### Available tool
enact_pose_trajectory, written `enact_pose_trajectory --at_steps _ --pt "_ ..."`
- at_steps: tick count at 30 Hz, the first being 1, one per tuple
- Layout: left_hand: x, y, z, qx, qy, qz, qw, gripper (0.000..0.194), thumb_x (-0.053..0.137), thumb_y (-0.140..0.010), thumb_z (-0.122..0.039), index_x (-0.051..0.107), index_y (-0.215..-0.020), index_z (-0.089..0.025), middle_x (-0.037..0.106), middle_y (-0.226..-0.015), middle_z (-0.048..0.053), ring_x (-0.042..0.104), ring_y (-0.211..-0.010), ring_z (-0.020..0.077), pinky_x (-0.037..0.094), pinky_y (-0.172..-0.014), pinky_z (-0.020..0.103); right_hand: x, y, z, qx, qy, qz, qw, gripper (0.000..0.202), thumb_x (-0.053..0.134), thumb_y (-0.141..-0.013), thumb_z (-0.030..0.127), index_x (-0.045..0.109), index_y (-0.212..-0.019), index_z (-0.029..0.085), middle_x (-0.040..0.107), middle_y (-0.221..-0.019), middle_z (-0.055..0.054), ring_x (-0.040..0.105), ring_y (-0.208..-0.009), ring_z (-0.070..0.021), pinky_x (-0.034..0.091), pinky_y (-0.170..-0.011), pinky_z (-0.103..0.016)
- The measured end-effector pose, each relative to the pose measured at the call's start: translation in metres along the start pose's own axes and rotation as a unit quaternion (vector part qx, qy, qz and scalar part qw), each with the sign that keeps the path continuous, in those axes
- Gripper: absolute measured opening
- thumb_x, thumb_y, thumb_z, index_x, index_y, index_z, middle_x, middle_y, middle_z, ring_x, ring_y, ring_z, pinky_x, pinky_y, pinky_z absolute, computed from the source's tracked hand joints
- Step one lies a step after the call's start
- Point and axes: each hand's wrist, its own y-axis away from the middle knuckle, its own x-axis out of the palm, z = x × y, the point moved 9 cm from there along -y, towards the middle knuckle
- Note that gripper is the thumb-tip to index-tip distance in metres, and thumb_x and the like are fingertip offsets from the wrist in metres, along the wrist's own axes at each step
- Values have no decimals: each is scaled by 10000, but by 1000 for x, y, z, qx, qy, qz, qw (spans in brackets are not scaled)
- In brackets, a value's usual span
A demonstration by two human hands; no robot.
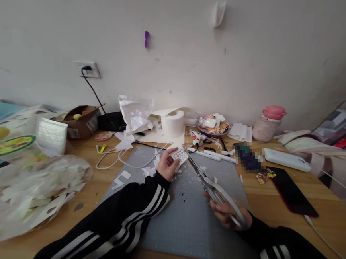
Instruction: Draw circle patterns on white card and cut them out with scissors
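Between the fingers of my left hand (167, 166) is a small white piece of paper (180, 155) printed with black hexagon outlines. My right hand (227, 211) is closed around the handles of large silver scissors (211, 184). Their blades point away from me, up and to the left, with the tips beside the right edge of the paper; whether they touch it, I cannot tell. Both hands are above a grey cutting mat (195, 223) strewn with white paper scraps (121, 179).
Behind the mat stand a white paper roll (173, 124) and a bowl of scraps (213, 124). White markers (205, 155), a phone (294, 191), a power bank (287, 159) and a pink-lidded bottle (269, 124) lie or stand rightward. Leftward are a clear plastic bag (37, 192) and a cardboard box (82, 122).
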Motion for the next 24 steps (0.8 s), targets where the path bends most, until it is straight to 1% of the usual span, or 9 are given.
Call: enact_pose_trajectory --at_steps 3,5,9,13,17,24 --pt "0 0 0 -2 2 -1 1000 334 693 -792 -311 583 -1076 -176 656 -975 54 629 -844 172 528 -796 375 5 3 6 10 1 5 1000 335 804 -583 327 731 -910 319 454 -582 90 254 -327 19 224 -262 -85" --pt "-1 0 1 -4 3 -2 1000 322 695 -790 -301 586 -1065 -174 656 -953 48 627 -823 166 530 -779 363 8 5 8 14 1 7 1000 335 806 -583 315 731 -909 309 460 -589 88 267 -334 17 231 -267 -84" --pt "-2 -1 2 -7 11 -11 1000 388 721 -753 -316 573 -1072 -154 661 -905 41 635 -789 168 534 -755 363 10 5 9 17 0 10 1000 326 803 -588 305 727 -905 300 455 -584 90 269 -335 16 242 -270 -86" --pt "-3 -1 1 -8 22 -27 999 484 760 -688 -351 567 -1100 -187 682 -981 87 653 -848 204 533 -803 394 10 3 9 14 1 12 1000 319 810 -582 325 732 -891 320 448 -569 94 266 -329 19 237 -268 -80" --pt "-4 -1 0 -15 29 -36 999 580 780 -641 -356 546 -1141 -177 689 -1024 121 665 -883 243 527 -827 422 10 3 8 12 0 12 1000 321 817 -573 335 734 -883 326 435 -565 96 272 -329 18 240 -270 -80" --pt "-4 0 -1 -27 37 -48 998 605 796 -601 -342 555 -1141 -212 704 -1018 114 668 -901 289 521 -846 429 8 5 6 15 3 12 1000 319 802 -587 315 725 -896 305 442 -581 94 263 -331 16 241 -271 -88"
